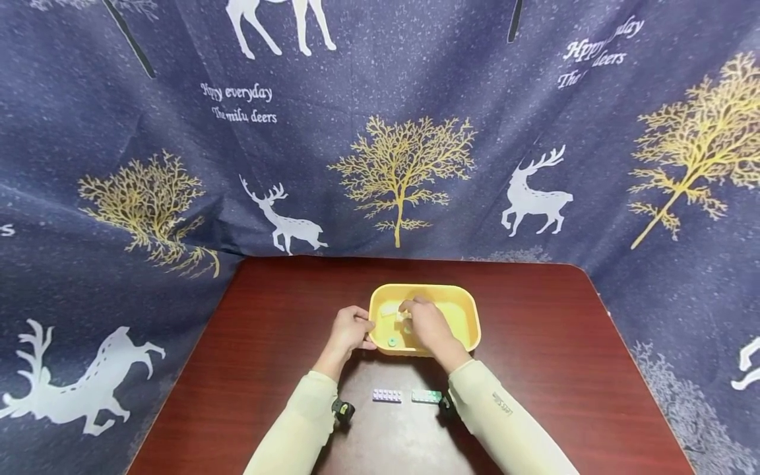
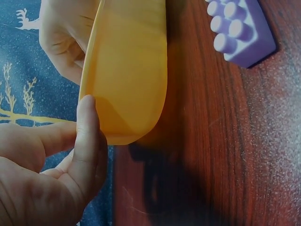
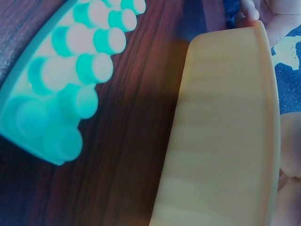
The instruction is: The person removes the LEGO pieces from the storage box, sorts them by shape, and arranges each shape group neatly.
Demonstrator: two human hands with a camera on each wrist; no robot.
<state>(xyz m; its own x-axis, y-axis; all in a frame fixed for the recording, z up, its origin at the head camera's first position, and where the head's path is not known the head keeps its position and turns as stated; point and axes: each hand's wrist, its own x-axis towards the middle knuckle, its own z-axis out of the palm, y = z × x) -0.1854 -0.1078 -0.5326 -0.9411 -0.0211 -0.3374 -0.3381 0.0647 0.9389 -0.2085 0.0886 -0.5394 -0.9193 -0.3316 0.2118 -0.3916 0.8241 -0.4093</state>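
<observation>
A yellow plastic bin stands on the table, its side walls filling much of both wrist views. At its left end my left hand pinches the rim between thumb and fingers, as the left wrist view shows. My right hand reaches down inside the bin, fingers bent at small pale pieces; I cannot tell whether it grips one. A small green round piece lies near the bin's front left corner. In the right wrist view the bin wall hides most of the right hand.
In front of the bin lie a purple studded building brick and a green studded one, side by side. The red-brown table reaches back to a dark blue curtain printed with deer and trees.
</observation>
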